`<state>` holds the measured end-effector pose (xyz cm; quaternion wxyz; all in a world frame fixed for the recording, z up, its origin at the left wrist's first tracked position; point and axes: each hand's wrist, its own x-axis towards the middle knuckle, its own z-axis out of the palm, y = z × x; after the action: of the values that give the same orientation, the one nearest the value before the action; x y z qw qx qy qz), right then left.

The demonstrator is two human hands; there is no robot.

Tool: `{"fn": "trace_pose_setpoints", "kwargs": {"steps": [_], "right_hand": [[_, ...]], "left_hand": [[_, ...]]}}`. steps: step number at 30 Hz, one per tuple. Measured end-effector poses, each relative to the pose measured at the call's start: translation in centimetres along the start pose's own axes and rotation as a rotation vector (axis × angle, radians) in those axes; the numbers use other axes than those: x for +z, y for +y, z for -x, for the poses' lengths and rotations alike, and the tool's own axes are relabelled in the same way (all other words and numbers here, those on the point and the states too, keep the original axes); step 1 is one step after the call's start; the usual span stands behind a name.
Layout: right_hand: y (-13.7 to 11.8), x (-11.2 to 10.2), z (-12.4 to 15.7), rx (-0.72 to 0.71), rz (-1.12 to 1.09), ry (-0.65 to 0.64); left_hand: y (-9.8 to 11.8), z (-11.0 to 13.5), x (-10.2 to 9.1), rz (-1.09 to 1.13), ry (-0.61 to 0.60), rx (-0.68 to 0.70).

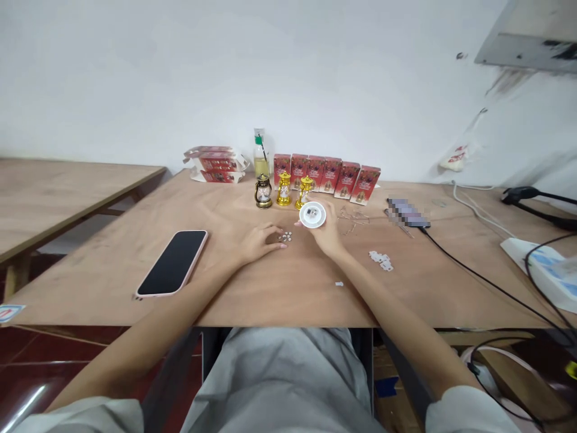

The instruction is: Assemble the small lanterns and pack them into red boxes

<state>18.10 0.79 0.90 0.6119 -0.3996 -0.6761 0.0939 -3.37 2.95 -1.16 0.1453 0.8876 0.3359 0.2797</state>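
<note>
My right hand is closed around a white round base, its underside turned toward me with a small compartment and metal parts showing; the rest of the object is hidden. My left hand rests on the table, thumb and fingers apart, beside several small silvery discs that look like button cells. Behind the hands stand a bronze-coloured mini lantern, a gold mini lantern and another gold lantern, partly covered by the white base.
Several red printed boxes line the wall near a green-capped bottle and flattened cartons. A phone lies left. Thin metal pieces, white plastic pieces, a cabled phone and a power strip lie right.
</note>
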Motion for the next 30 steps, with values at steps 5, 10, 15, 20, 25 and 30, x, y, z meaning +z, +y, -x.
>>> {"fn": "trace_pose_setpoints", "kwargs": {"steps": [5,10,15,20,25,30], "right_hand": [[-0.5,-0.6,0.8,-0.048,-0.003,-0.071],[-1.1,-0.5,1.0,-0.048,0.025,-0.092],[-1.1,-0.5,1.2,-0.055,0.054,-0.102],[-1.0,-0.5,1.3,-0.066,0.045,-0.101],[-1.0,-0.5,1.4,-0.062,0.035,-0.114],[-1.2,-0.5,1.4,-0.057,0.057,-0.132]], "left_hand": [[0.1,0.2,-0.1,-0.053,0.026,-0.038],[0.6,-0.1,-0.2,-0.165,0.029,-0.149],[0.7,0.1,-0.3,-0.201,-0.007,-0.152],[0.7,0.1,-0.3,-0.268,-0.005,-0.105],[0.6,0.1,-0.1,-0.313,0.027,-0.067],[0.7,-0.1,0.2,-0.266,0.099,-0.09]]}}
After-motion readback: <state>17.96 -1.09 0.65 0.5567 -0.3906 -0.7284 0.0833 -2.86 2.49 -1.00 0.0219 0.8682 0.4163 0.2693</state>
